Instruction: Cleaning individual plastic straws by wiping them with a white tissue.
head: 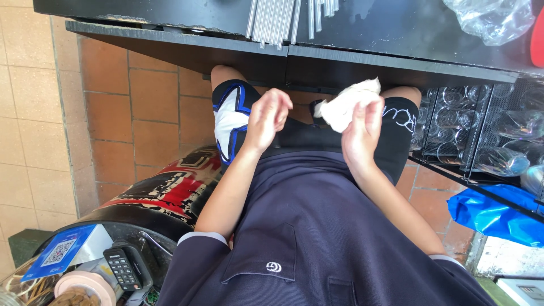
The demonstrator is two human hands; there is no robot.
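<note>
— What do we see at the fingers?

— On the right hand [361,131] the fingers [371,110] curl around a crumpled white cloth [347,105], gripping it; it bulges out above the knuckles, just under the edge of the black counter [396,54].

— And the left hand [266,118]?

— Its fingers are loosely bent, holding nothing. It hangs just beside the cloth, apart from it.

— What lies around them?

— Below the hands we see black shorts [306,136] and a dark shirt [317,226]. Clear straws [275,20] lie on the counter, glasses [453,116] sit in a wire rack on the right, and a blue bag [493,212] lies below them.
</note>
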